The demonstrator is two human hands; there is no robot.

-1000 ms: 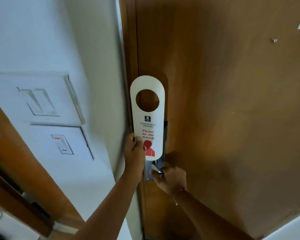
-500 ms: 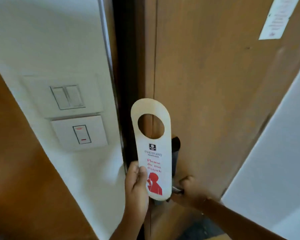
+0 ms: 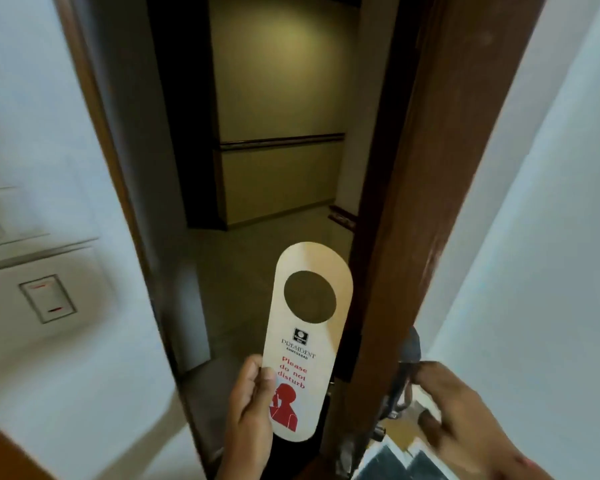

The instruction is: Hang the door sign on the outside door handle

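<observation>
My left hand point(image 3: 250, 407) holds the cream door sign point(image 3: 305, 341) upright by its lower left edge. The sign has a round hole at the top and red "Please do not disturb" print, and it stands in the open doorway just left of the wooden door's edge point(image 3: 395, 237). My right hand point(image 3: 454, 407), blurred, curls its fingers at the dark inside door handle point(image 3: 407, 362). A dark fitting point(image 3: 349, 358) shows on the door's outer face behind the sign; the outside handle itself is hidden.
The door stands ajar, seen edge-on, with a dim corridor point(image 3: 278, 168) beyond. The brown door frame point(image 3: 118, 188) and a white wall with switch plates point(image 3: 47, 299) are on the left. A white wall point(image 3: 551, 237) closes the right side.
The door has swung open from nearly shut, baring the corridor. My left hand with the sign has moved into the gap. My right hand stayed at the inside handle.
</observation>
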